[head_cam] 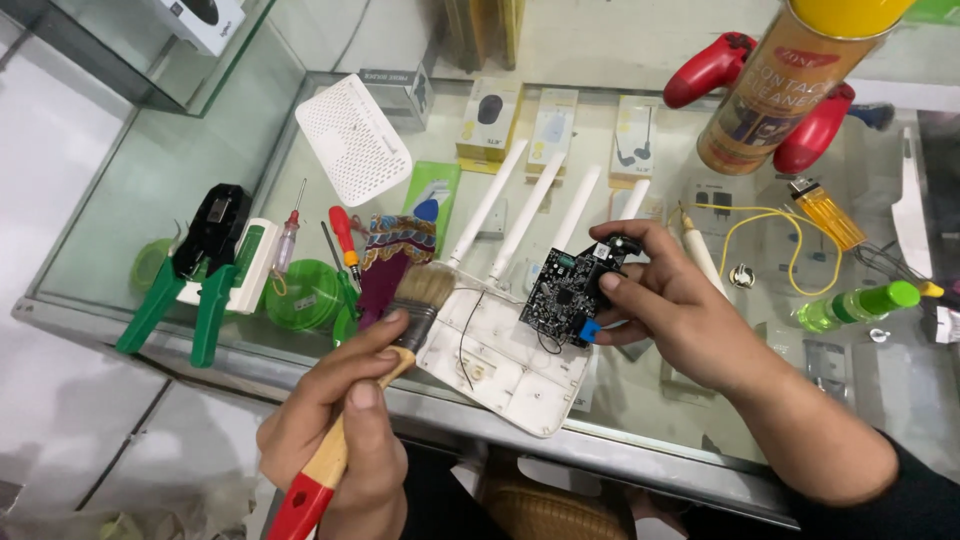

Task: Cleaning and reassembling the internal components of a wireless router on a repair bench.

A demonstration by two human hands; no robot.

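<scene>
At centre frame the right hand [665, 305] has its fingers clamped on a black circuit board [565, 293], tilted over the white router shell [505, 350]. The left hand [345, 420] grips a paintbrush [395, 335], bristles pointing up-right, just left of the board.

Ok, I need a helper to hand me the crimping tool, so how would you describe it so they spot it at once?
Start at the glass counter and go to its near left corner, left of the left hand holding the paintbrush. There lies the crimping tool, partly over a white box. Unlike the slim screwdrivers beside it, it has a bulky black head and two splayed green handles.
</scene>
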